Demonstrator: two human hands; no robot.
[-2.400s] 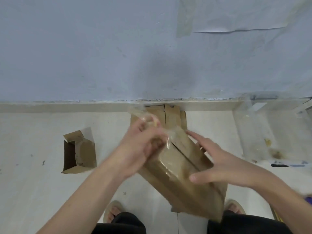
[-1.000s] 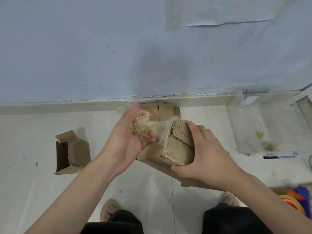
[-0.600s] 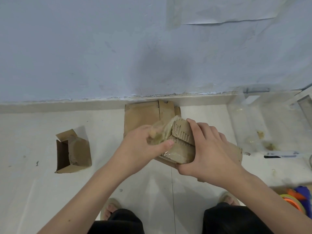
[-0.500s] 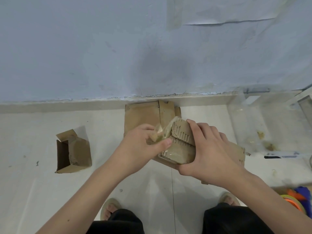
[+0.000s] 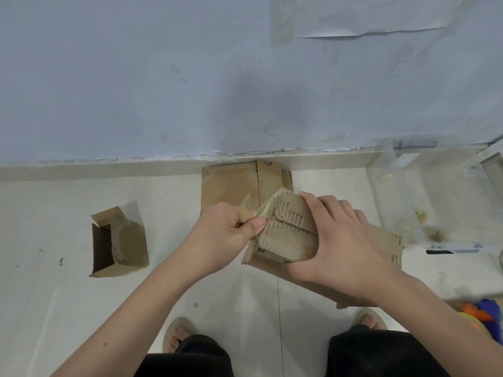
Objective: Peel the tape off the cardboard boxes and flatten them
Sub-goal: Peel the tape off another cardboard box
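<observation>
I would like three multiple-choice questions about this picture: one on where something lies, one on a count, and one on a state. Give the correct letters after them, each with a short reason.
1. Where does the small open box lie?
A. on the floor, to the person's left
B. on the flattened cardboard by the wall
C. under the held box

2. How many hands touch the held box or its tape?
A. none
B. one
C. two

3. What is the state of the tape on the held box?
A. partly peeled, pinched by the left hand
B. fully stuck down
C. lying loose on the floor

Answers:
1. A: the small open box sits alone on the floor, left of both arms.
2. C: the right hand grips the held box while the left hand pinches the tape.
3. A: the tape stretches from the box's torn end to the left fingers.
</observation>
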